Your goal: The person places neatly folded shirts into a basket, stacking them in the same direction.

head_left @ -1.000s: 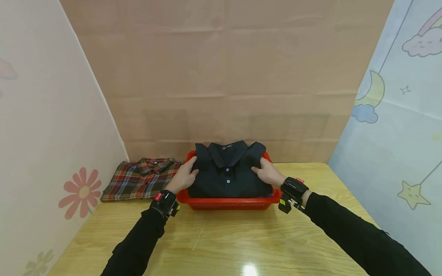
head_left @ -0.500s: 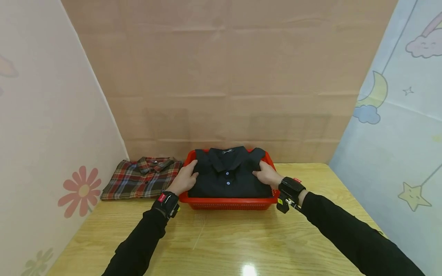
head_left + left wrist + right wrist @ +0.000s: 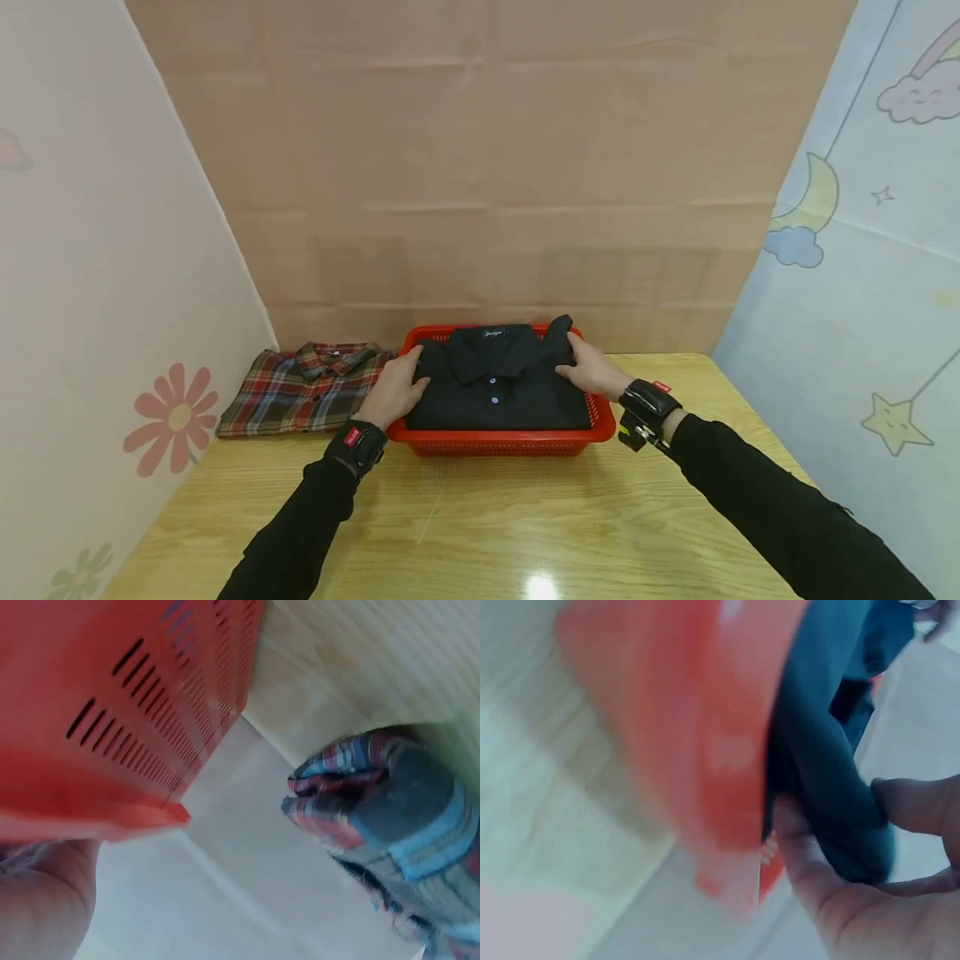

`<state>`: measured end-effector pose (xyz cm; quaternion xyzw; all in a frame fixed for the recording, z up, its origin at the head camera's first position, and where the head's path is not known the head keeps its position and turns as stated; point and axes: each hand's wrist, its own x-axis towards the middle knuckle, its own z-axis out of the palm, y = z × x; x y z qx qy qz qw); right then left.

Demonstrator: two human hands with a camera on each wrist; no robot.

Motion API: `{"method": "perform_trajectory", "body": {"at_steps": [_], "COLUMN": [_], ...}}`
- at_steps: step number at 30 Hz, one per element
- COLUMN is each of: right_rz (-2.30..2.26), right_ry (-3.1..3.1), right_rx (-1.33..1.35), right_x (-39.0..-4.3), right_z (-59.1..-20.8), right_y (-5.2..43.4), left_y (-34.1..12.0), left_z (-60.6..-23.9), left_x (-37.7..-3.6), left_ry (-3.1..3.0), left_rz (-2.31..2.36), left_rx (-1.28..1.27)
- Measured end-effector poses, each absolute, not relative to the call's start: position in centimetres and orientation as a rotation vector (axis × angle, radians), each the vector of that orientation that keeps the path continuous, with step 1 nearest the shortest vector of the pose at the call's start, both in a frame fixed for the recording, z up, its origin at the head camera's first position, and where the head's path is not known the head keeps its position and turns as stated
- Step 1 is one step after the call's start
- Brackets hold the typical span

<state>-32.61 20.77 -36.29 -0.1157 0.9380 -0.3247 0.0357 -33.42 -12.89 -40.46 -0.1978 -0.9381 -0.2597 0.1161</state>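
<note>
A folded black button-up shirt (image 3: 497, 404) lies in the red plastic basket (image 3: 498, 447), collar toward the back. At its right shoulder, my right hand (image 3: 595, 372) pinches a fold of the cloth, which stands up above the rim. The right wrist view shows this fold of dark cloth (image 3: 836, 780) between thumb and fingers. My left hand (image 3: 392, 390) is at the basket's left rim, its thumb and forefinger apart at the shirt's left edge. Its other fingers are hidden, and whether it holds cloth is not visible. In the left wrist view, part of this hand (image 3: 49, 900) shows below the rim.
A folded plaid shirt (image 3: 303, 390) lies on the wooden table (image 3: 495, 521), just left of the basket. A brown paper-like backdrop (image 3: 480, 167) rises behind the basket. Printed panels stand at the left (image 3: 97, 250) and right (image 3: 855, 317).
The black shirt has sunk lower into the basket, its collar and left shoulder now lying flatter. My right hand has moved slightly up and right, lifting the right shoulder's fold.
</note>
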Motion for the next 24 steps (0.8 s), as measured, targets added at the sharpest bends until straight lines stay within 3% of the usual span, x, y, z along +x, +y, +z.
{"method": "perform_trajectory", "body": {"at_steps": [5,10,24], "right_rz": [-0.695,-0.346,0.178], "right_ry": [3.11,3.028,2.913], "right_rx": [-0.654,-0.784,-0.66], "right_x": [-32.9,-32.7,-32.6], "right_z": [-36.5,-36.9,-38.5], "right_y": [21.4,21.6,22.6], "left_y": [-12.9,-12.7,-12.9], "left_z": [-40.1,-40.0,-40.9], "left_x": [-32.6,-31.8,-31.5], "left_ry": [-2.715,-2.824,-3.046], "left_rz": [-0.633,-0.498,-0.297], "left_rx": [-0.693,-0.837,-0.743]}}
